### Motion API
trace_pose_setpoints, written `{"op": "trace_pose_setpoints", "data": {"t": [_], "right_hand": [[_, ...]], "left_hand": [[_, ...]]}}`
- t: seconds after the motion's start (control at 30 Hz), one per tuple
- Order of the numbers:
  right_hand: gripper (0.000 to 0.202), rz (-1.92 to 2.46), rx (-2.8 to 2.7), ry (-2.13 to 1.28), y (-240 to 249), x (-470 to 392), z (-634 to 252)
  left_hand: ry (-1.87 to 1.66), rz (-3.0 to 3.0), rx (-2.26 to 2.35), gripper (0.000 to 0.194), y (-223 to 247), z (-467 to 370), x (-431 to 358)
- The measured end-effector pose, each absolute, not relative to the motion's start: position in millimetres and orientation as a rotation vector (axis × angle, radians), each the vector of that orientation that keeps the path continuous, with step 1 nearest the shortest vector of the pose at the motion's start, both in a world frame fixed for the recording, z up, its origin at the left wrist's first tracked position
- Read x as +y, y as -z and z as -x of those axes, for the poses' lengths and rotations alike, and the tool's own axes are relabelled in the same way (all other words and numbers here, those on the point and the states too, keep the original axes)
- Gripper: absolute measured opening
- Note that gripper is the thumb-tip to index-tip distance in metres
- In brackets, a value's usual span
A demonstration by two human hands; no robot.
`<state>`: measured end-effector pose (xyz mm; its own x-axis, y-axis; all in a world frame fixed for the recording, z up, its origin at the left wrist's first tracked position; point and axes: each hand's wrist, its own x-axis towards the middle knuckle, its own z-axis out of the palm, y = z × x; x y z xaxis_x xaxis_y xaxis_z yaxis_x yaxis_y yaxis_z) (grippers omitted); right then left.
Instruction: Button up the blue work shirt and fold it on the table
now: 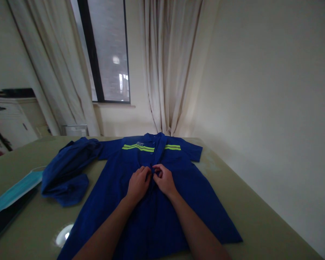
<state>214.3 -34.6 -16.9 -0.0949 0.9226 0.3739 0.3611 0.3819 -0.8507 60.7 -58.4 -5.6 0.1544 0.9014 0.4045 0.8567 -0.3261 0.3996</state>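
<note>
A blue short-sleeved work shirt point(195, 195) lies spread front side up, its collar at the far end and yellow-green stripes across the chest. Both hands meet at its front placket, a little below the stripes. My left hand point(139, 182) is closed with its fingertips pinching the placket edge. From the other side, my right hand point(164, 180) pinches the same cloth, thumb and fingers bent together. The fingertips hide whatever button or buttonhole lies between them. Above the hands, the collar part of the placket lies open.
A crumpled blue garment point(67, 169) lies left of the shirt on the green table point(222, 180). Farther left, a light-blue face mask point(18, 189) rests on a dark flat object point(13, 215). A wall point(273, 108) runs along the right; curtains point(168, 65) hang behind.
</note>
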Motion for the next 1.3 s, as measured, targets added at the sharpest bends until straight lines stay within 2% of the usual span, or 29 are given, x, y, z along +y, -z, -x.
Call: {"op": "trace_pose_setpoints", "data": {"t": [0.17, 0.53, 0.93, 1.3], "right_hand": [[0.026, 1.035, -1.613, -0.748, 12.1, -36.9, -216.5], [0.039, 1.08, -1.66, -0.746, 18.9, -32.9, -215.8], [0.037, 1.073, -1.799, -0.668, 17.1, -34.8, -214.6], [0.035, 1.117, -1.68, -0.735, 18.0, -33.8, -214.6]], "left_hand": [[-0.949, -2.343, 1.711, 0.012, 6.0, -59.5, -58.2], [-1.023, -2.245, 1.577, 0.014, 19.7, -56.4, -49.6], [-0.725, -2.02, 1.859, 0.014, -0.4, -64.9, -55.2], [-0.921, -1.963, 1.718, 0.014, 11.0, -62.9, -53.8]]}}
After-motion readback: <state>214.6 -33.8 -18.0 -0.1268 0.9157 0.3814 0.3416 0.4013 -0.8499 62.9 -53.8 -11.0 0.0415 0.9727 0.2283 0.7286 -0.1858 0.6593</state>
